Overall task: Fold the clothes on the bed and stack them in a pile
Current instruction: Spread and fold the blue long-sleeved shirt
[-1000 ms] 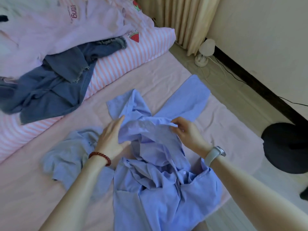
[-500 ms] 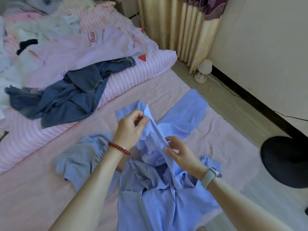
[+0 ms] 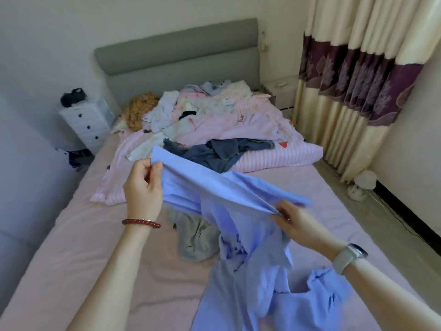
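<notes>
A light blue shirt (image 3: 238,235) hangs in the air above the pink bed (image 3: 83,247), its lower part trailing onto the sheet at the front right. My left hand (image 3: 143,185) pinches one end of a stretched band of the shirt, raised at the upper left. My right hand (image 3: 296,225) pinches the other end, lower and to the right. A crumpled grey-blue garment (image 3: 195,237) lies on the sheet under the shirt. Behind it, dark blue jeans (image 3: 214,154) and a pink top (image 3: 238,127) lie on a heap of unfolded clothes.
A pink striped quilt (image 3: 286,156) lies under the clothes heap near the grey headboard (image 3: 176,56). A white drawer unit (image 3: 88,123) stands left of the bed. Curtains (image 3: 353,87) hang at the right, with a small white lamp (image 3: 362,185) on the floor below.
Both hands have lifted the blue shirt off the bed and pulled its edge taut between them. The view has tilted up, bringing in the headboard and the whole clothes heap.
</notes>
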